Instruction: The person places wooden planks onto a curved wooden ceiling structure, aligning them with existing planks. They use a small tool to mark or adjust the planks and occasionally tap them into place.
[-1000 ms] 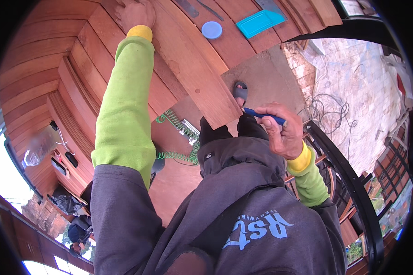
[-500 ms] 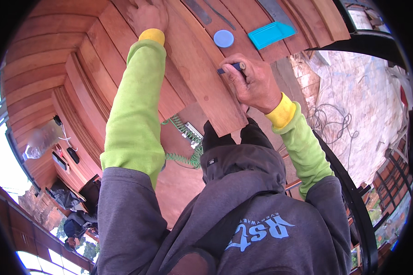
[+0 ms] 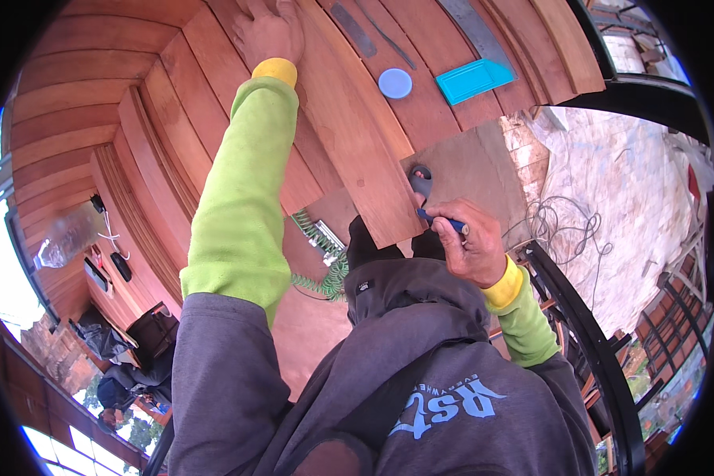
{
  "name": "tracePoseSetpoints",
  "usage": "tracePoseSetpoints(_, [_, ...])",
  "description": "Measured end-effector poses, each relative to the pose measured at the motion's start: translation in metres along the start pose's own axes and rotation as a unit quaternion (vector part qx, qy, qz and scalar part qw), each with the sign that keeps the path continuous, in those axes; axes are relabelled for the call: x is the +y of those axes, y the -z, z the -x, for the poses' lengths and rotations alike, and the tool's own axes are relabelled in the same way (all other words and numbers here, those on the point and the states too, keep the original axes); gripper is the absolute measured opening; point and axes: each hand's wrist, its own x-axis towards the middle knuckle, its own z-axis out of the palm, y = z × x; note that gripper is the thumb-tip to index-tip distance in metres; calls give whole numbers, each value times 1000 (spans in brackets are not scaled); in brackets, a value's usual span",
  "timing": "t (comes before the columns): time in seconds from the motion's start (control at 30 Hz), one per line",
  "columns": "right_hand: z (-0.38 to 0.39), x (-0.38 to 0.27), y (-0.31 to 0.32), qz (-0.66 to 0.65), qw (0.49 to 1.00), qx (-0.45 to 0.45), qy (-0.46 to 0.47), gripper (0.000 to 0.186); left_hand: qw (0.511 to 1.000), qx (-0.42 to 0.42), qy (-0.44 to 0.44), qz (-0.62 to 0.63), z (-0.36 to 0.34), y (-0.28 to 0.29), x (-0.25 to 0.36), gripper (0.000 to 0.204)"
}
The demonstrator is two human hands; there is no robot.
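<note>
— Leftmost along the wooden board [image 3: 365,151]?
— See the left hand [image 3: 270,36] at its left edge, with fingers apart.
— And right of it?
— Spot a pale disc [image 3: 395,83], a blue pen [image 3: 458,227] at the board's near corner, clamped in the right hand [image 3: 482,252], then a teal piece [image 3: 473,80].

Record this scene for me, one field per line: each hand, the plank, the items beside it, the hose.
left hand: back up, over the far part of the plank, fingertips cut off by the frame
right hand: pinching a blue pencil by the plank's near right corner
plank: reddish wood, near end jutting past the boards beneath
items to its right: light-blue round disc, turquoise-handled try square
hose: green, coiled, left of the plank's near end
</note>
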Motion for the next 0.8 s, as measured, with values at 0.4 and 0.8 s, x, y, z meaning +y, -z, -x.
tracePoseSetpoints(0.4, [-206, 21, -33, 113, 981, 88, 130, 11, 1000, -3, -4, -9, -2, -6, 6, 62])
tracePoseSetpoints(0.8, [57, -8, 17, -33, 987, -6, -156, 9, 999, -2, 2, -44, -1, -6, -10, 62])
